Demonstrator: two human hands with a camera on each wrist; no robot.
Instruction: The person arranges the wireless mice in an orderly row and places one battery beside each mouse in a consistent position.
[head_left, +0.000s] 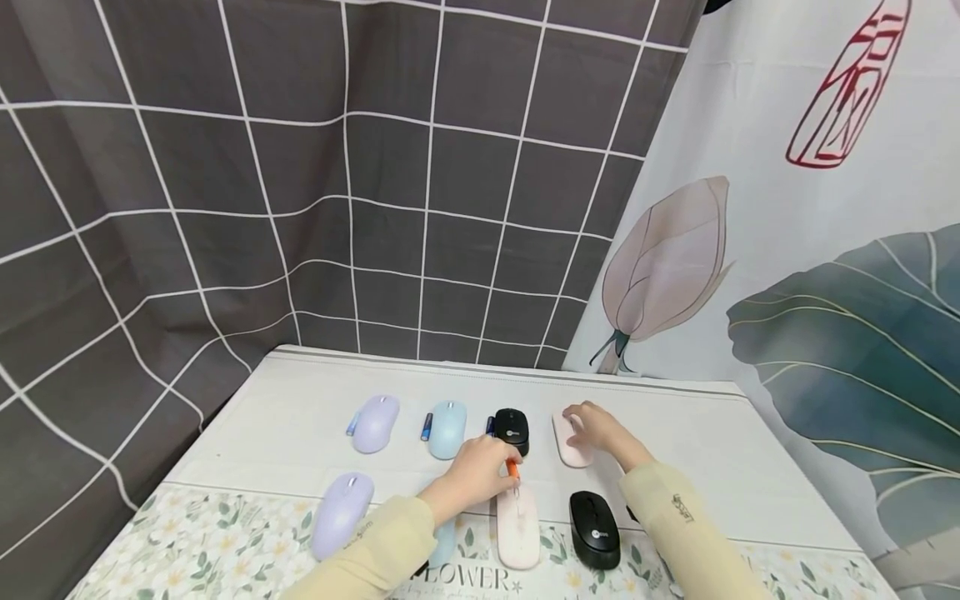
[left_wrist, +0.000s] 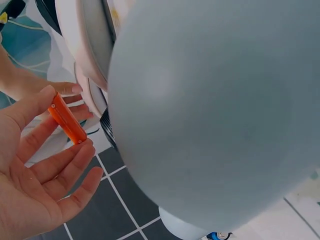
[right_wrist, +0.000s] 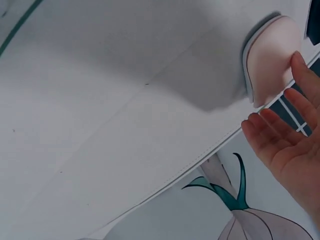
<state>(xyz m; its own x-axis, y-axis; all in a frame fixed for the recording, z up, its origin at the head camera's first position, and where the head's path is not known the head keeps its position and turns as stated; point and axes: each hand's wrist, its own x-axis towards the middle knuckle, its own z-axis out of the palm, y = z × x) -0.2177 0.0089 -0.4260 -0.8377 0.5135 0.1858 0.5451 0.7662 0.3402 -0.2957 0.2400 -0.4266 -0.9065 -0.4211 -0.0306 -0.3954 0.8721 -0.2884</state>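
Note:
My left hand (head_left: 477, 471) pinches an orange battery (left_wrist: 68, 120) between thumb and fingertips, above the far end of a pink mouse (head_left: 517, 533) in the front row. At the back right, my right hand (head_left: 602, 429) is at a second pink mouse (head_left: 574, 455). In the right wrist view its fingers are spread, and one fingertip overlaps that pink mouse (right_wrist: 272, 57); whether it presses on it I cannot tell. A light blue mouse (left_wrist: 215, 100) fills much of the left wrist view; in the head view my left forearm partly covers it.
Purple (head_left: 377, 425), light blue (head_left: 447, 429) and black (head_left: 512, 427) mice stand in the back row, with blue batteries (head_left: 427, 427) beside them. Another purple mouse (head_left: 342, 515) and black mouse (head_left: 595, 530) are in front. Grey grid cloth (head_left: 390, 183) hangs behind the table.

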